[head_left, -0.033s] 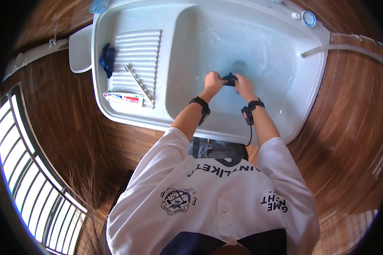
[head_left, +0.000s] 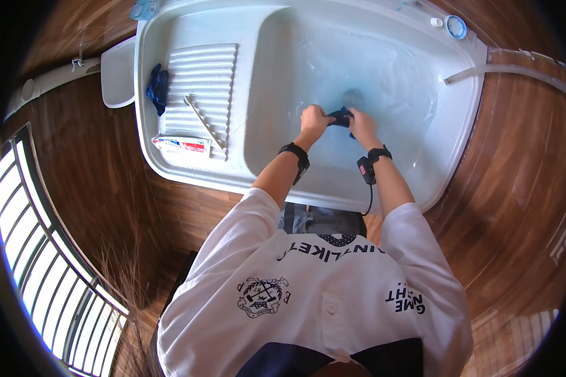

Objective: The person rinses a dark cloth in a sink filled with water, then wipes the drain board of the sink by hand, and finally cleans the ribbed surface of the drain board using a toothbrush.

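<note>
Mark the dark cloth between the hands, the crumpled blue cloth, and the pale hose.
Dark cloth [head_left: 339,118]: head view, exposed middle.
Crumpled blue cloth [head_left: 158,89]: head view, centre of the bundle.
Pale hose [head_left: 516,71]: head view, along its curved length.

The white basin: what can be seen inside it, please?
Bluish water and a round grey object. The left hand and right hand hold a dark cloth there; whatever lies directly beneath them is covered.
</note>
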`<state>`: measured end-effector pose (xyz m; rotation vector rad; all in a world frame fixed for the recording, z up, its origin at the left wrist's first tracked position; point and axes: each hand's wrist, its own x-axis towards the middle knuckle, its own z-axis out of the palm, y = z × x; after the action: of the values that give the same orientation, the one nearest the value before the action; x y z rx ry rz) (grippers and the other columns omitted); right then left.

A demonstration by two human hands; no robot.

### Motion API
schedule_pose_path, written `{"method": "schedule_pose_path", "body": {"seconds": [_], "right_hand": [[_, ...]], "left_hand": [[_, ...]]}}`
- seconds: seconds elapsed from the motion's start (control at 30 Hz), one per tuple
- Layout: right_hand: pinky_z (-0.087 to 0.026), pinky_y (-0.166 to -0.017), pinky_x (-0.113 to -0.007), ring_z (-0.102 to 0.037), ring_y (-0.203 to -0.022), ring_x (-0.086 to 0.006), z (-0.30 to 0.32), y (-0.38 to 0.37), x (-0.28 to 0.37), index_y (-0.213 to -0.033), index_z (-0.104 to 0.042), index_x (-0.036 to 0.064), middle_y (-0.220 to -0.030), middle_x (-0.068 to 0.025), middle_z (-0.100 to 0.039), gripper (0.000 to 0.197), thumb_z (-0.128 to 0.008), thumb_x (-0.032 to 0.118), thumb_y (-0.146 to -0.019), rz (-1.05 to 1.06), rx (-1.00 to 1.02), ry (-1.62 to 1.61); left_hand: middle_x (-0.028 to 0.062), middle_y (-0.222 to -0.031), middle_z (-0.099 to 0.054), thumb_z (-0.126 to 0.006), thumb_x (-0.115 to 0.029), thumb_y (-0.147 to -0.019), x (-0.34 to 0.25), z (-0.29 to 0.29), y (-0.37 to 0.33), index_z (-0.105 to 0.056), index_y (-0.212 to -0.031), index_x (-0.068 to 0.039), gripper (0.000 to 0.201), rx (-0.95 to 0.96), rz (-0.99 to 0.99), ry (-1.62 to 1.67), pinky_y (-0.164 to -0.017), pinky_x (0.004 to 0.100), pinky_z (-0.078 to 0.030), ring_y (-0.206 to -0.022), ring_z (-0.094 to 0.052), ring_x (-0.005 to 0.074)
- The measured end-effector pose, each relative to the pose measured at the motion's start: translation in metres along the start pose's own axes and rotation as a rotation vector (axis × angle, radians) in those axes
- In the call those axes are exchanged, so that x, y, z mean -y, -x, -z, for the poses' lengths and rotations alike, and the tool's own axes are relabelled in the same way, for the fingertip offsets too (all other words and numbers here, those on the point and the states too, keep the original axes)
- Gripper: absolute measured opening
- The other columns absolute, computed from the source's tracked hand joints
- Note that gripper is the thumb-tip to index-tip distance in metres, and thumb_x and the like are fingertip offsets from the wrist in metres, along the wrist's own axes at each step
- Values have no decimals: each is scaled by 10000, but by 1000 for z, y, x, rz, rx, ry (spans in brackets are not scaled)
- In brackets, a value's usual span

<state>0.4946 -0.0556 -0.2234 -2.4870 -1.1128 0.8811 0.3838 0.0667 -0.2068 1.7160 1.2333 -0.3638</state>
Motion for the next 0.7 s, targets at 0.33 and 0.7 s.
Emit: {"method": "schedule_pose_path", "body": {"seconds": [0.33, 0.7], "right_hand": [[-428, -729, -452, -555, -832, -384, 9, -1, -70, -925, -540, -3, -879, -198, -596, 381, -548, 352, -787, -867, -567, -264], [-442, -685, -356, -591, -765, -299, -30, 5, 41, -961, -537, -23, -804, -181, -606, 277, -539, 209, -810, -29, 10, -872]], "left_hand": [[91, -747, -630, -667, -181, -708, 48, 2, -26, -613, -805, 8, 220, -84, 177, 288, -632, 290, -474, -694, -605, 161], [92, -903, -560, -400, -316, -888, 26, -23, -26, -506, -986, -4, 344, 269, 457, 1097, -685, 361, -473, -792, -557, 221]]}}
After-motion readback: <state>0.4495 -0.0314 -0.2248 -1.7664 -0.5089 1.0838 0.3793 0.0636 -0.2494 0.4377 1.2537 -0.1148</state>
